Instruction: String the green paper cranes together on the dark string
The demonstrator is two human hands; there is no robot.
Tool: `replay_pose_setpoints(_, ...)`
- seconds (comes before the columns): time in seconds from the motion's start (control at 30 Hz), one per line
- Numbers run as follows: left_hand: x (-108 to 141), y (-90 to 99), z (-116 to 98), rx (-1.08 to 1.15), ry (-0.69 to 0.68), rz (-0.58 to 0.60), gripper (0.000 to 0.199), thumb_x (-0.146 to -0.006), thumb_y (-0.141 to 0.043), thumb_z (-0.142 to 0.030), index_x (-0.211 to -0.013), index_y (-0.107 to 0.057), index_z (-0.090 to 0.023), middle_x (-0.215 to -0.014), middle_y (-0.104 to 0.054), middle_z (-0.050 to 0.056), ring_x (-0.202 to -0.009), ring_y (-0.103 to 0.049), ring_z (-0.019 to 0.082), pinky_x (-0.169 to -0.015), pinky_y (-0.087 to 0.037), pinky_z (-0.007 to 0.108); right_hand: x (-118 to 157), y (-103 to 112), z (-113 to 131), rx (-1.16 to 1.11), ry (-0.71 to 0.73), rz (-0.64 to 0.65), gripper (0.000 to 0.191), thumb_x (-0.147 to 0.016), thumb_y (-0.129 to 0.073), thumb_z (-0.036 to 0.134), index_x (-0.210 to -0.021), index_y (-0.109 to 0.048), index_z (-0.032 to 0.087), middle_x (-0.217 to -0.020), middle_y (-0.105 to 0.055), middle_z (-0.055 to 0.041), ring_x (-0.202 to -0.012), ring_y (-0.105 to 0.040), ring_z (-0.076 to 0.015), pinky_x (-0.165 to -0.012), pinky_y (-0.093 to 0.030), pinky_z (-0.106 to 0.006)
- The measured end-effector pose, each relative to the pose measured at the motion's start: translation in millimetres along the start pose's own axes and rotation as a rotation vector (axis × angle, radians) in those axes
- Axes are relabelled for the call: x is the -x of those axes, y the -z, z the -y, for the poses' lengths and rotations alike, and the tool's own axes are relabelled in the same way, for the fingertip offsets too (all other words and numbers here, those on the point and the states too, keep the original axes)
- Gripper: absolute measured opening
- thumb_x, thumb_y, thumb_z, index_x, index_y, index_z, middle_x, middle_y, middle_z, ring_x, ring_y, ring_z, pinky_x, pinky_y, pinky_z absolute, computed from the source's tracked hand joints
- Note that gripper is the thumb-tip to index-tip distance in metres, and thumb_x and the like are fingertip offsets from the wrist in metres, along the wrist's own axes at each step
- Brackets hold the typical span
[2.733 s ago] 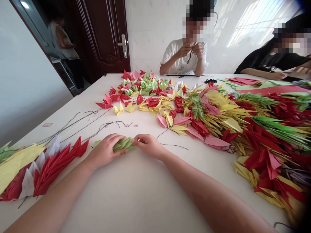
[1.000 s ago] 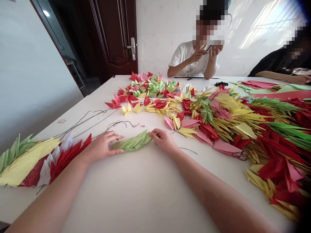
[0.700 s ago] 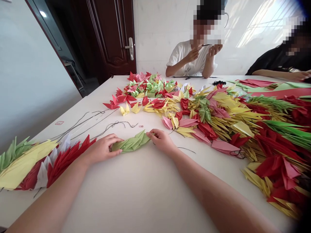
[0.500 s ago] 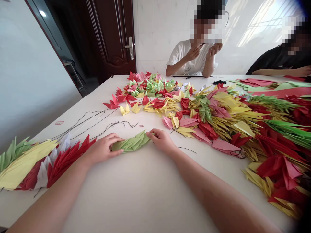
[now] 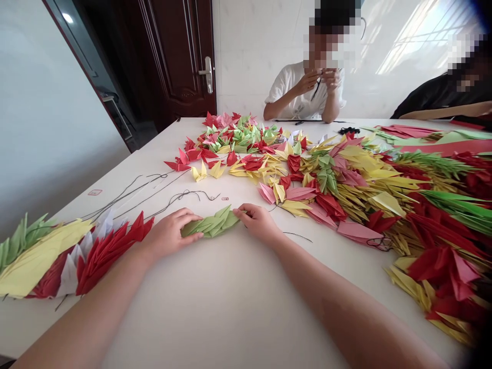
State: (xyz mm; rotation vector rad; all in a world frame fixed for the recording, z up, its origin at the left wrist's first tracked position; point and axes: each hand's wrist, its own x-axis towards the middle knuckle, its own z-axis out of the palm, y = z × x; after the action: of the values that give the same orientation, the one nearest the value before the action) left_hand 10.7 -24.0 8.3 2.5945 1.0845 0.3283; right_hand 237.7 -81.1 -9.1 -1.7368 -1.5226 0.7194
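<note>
Green paper-crane strand (image 5: pixel 210 224) lying flat on white table (image 5: pixel 215 318), mid-table, right in front of person. Left hand (image 5: pixel 171 232): grip spread, fingers over strand's left end, no pinch. Right hand (image 5: pixel 257 223): grip loose, fingertips (image 5: pixel 241 209) on right end, no pinch either. Black cord (image 5: pixel 184 197) just past strand. Red-and-yellow crane strands (image 5: pixel 109 256) left; big crane pile (image 5: pixel 346 195) right. Co-worker (image 5: pixel 303 95) across table, hands raised.

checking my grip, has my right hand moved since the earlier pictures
Yes. The right hand has shifted rightward, further from the knot in the black cord, and rests on the end of the green paper crane strip.
</note>
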Motion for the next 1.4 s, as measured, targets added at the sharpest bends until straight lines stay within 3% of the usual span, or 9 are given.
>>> replay_pose_setpoints(1.4, -1.3, 6.2, -7.1, 0.048, 0.029, 0.074, 0.042, -0.076, -0.043, -0.052, -0.105, -0.055, -0.023, -0.103, -0.055, 0.003, -0.075, -0.052, 0.015, -0.058, -0.045, 0.024, 0.9, 0.1, 2.5, -0.004, -0.017, 0.012, 0.033, -0.075, -0.041, 0.048, -0.065, -0.053, 0.02, -0.049, -0.034, 0.0056, -0.047, -0.029, -0.0075, -0.046, -0.024, -0.021)
